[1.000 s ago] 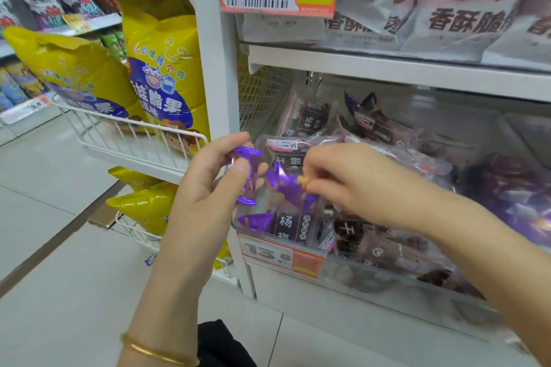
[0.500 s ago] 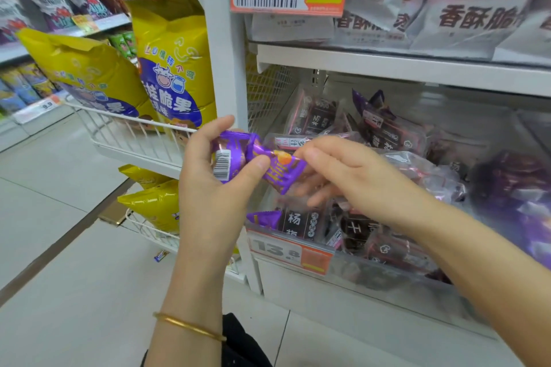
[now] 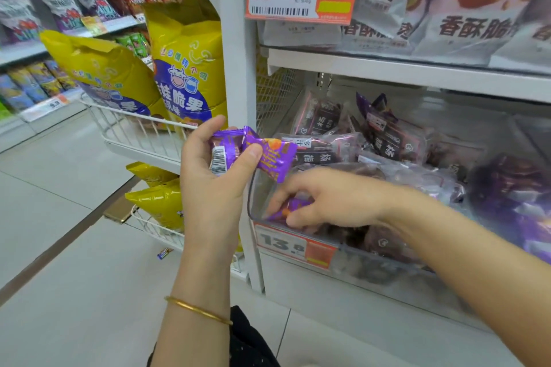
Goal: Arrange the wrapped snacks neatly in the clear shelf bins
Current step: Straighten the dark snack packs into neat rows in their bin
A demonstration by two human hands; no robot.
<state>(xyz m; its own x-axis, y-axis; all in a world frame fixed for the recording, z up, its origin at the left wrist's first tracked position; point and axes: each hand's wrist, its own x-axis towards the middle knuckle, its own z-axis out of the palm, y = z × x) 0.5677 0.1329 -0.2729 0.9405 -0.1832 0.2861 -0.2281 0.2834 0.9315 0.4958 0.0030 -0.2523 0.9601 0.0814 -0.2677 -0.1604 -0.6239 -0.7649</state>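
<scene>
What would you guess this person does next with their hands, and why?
Probably the right hand lifts the purple snack it pinches at the clear bin's front corner and passes it to the left hand, which already holds two purple snacks outside the bin.

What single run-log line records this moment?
left hand: holds purple snacks | right hand: grips purple snack inside clear bin | stage: sorting unfinished

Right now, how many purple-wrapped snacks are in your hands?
3: two in the left hand, at and; one under the right hand, at. More may be hidden.
</scene>
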